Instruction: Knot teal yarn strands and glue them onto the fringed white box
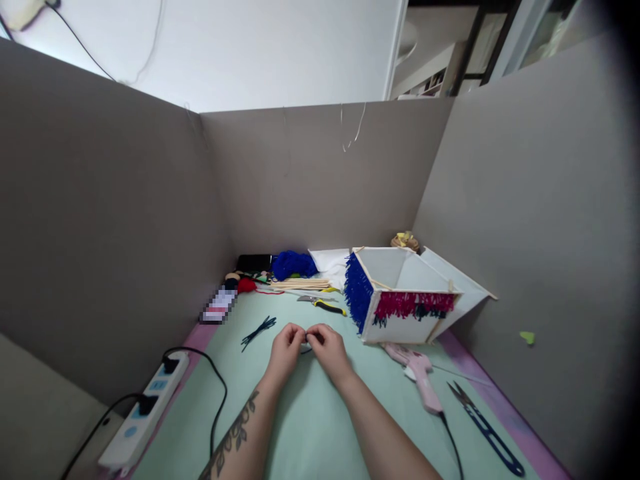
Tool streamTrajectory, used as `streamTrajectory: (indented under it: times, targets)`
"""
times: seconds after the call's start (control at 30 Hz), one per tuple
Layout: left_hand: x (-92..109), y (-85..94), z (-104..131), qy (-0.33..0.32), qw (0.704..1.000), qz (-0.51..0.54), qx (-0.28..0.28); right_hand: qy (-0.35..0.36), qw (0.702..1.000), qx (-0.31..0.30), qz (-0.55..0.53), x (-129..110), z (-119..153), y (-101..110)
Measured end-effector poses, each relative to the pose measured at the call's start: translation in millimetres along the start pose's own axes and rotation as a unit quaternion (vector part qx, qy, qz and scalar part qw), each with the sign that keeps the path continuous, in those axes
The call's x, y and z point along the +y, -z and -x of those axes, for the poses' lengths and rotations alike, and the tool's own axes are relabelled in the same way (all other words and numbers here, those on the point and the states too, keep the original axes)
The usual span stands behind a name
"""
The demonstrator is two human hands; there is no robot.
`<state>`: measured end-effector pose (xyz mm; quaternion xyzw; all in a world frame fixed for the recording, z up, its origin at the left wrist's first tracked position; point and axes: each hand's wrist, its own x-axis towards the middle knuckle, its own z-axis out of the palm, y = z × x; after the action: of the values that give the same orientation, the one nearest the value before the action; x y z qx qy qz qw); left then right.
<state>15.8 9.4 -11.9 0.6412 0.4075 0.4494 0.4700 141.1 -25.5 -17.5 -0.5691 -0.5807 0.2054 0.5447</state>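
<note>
My left hand (pixel 287 348) and my right hand (pixel 329 349) meet over the middle of the table, fingertips almost touching. Both pinch a short dark strand of yarn (pixel 307 351), whose lower end curves out beneath the fingers; most of it is hidden. To the left lies a small bundle of dark blue yarn strands (pixel 259 332). On the right stands a white open box (pixel 400 328) with wooden-stick edges. Blue yarn fringe (pixel 359 293) covers its left side, and crimson fringe (pixel 400 305) with some dark blue tufts hangs along its front.
A pink glue gun (pixel 423 380) and thread snips (pixel 487 427) lie at right. Yellow-black pliers (pixel 327 307), wooden sticks (pixel 300 284) and blue yarn (pixel 293 265) are behind. A power strip (pixel 145 413) with black cords sits left. Grey partitions (pixel 320 180) surround the table.
</note>
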Motion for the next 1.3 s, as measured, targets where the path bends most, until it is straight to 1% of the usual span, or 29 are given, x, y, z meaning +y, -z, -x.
streamTrajectory:
  times: [0.17,0.23,0.33,0.47,0.57,0.63,0.7,0.77,0.83,0.93,1.1,1.2,1.3]
  targets:
    - [8.0,7.2,0.0,-0.012,0.998,-0.032,0.061,-0.031,0.999,0.008,0.011,7.0,-3.5,3.3]
    - [9.8,9.8,-0.6,-0.010,0.997,-0.034,0.075,-0.043,0.999,0.012,0.000,9.8,-4.6,4.8]
    - [10.8,11.3,-1.2,-0.007,0.996,-0.035,0.077,-0.060,0.998,0.012,-0.019,12.9,-6.0,5.9]
    - [12.0,9.4,-1.2,-0.022,0.997,-0.040,0.068,-0.029,0.998,0.028,-0.038,12.9,-6.1,6.9]
    - [13.5,8.2,-0.9,-0.049,0.995,-0.052,0.065,-0.003,0.998,-0.004,-0.057,9.6,-3.9,6.4]
    - [14.9,8.1,-0.7,-0.063,0.994,-0.060,0.058,0.005,0.999,-0.030,-0.045,7.2,-2.0,4.6]
    - [16.1,8.8,-0.7,-0.071,0.994,-0.064,0.059,0.003,0.999,-0.045,-0.028,5.9,-0.9,2.2]
    - [16.5,10.2,-1.3,-0.078,0.992,-0.069,0.074,-0.006,0.998,-0.049,-0.029,6.2,-1.1,0.5]
    - [15.3,12.0,-2.5,-0.084,0.989,-0.075,0.091,-0.013,0.998,-0.042,-0.050,8.6,-2.7,0.0]
    - [10.8,14.4,-4.7,-0.079,0.988,-0.086,0.104,-0.021,0.996,-0.010,-0.083,15.4,-6.5,1.6]
    - [4.1,15.1,-5.9,-0.063,0.986,-0.103,0.117,-0.079,0.991,0.043,-0.095,23.8,-10.5,7.5]
    - [4.8,14.1,-5.0,-0.066,0.983,-0.119,0.121,-0.064,0.993,0.061,-0.073,22.9,-10.8,11.6]
    - [5.5,16.7,-5.9,-0.075,0.981,-0.129,0.122,-0.038,0.996,0.064,-0.046,23.4,-11.6,13.9]
